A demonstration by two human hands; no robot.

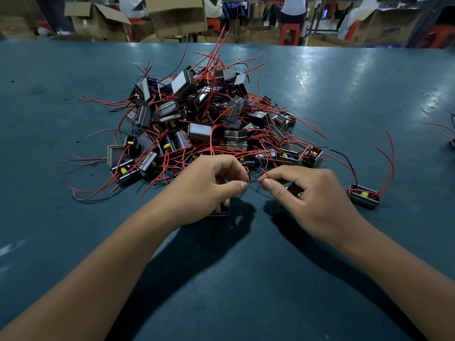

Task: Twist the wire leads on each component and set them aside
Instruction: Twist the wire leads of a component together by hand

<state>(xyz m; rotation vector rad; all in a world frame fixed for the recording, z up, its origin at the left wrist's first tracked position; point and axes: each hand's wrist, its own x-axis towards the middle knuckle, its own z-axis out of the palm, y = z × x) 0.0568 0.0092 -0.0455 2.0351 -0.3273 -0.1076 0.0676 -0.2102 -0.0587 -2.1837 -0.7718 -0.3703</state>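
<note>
Left hand point(209, 180) pinches a red lead end point(245, 180); right hand point(305, 193) pinches another red lead point(265, 174). Component pile point(197, 124) lies on the counter point(246, 279) just beyond. One component point(364, 195) lies apart, right. Cardboard boxes point(177, 16) behind; lettering illegible.

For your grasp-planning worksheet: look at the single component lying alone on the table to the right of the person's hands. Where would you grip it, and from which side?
Grip the lone component by its two long side walls, coming straight down from above. Its boxy body lies flat with the open face up, and its red leads arch up from the right end, so approach clear of that end.
</note>
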